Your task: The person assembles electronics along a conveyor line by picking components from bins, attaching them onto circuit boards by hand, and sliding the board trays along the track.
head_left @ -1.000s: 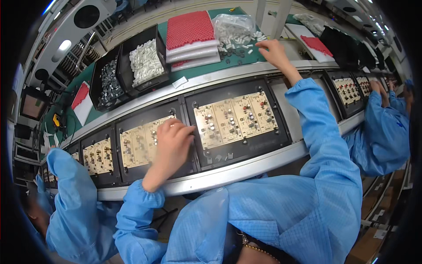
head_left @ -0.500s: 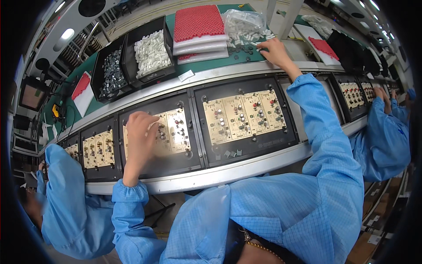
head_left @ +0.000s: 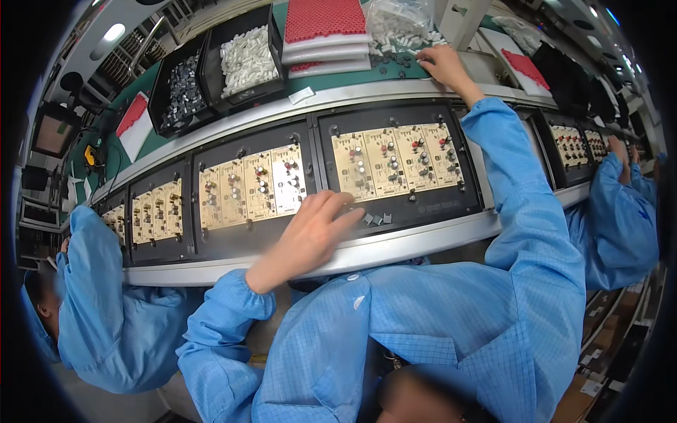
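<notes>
Long grey counter (head_left: 395,243) runs across mid-frame carrying a black tray (head_left: 395,166) of tan circuit boards (head_left: 395,151), left hand (head_left: 310,236) spread loosely at its lower edge, right hand (head_left: 441,65) up top, fingers curled on small black parts (head_left: 391,62).
</notes>
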Action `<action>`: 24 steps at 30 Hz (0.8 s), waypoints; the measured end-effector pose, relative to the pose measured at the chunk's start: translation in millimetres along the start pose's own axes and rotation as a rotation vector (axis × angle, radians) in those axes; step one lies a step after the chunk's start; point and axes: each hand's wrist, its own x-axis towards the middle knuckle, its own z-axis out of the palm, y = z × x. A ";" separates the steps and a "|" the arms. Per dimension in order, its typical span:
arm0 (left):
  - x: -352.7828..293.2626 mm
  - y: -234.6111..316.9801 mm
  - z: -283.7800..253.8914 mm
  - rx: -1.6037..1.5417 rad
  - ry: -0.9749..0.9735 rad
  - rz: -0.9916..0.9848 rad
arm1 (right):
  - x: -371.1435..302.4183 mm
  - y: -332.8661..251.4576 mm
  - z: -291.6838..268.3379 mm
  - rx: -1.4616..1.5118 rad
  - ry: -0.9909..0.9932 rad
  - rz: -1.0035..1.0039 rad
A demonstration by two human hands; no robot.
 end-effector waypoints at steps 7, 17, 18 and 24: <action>11.5 -5.4 5.2 -0.017 -0.019 0.050 | -9.8 -13.6 1.5 -0.190 0.184 -0.047; 16.0 -8.1 13.5 -0.109 0.024 0.010 | 10.7 -53.6 -8.4 -0.038 0.005 -0.091; 14.9 -8.2 14.7 -0.117 0.010 -0.001 | 12.9 -57.8 -10.9 -0.022 -0.019 -0.091; 19.1 -3.6 10.8 -0.113 -0.040 0.039 | -1.6 -78.0 -25.9 -0.012 0.102 -0.090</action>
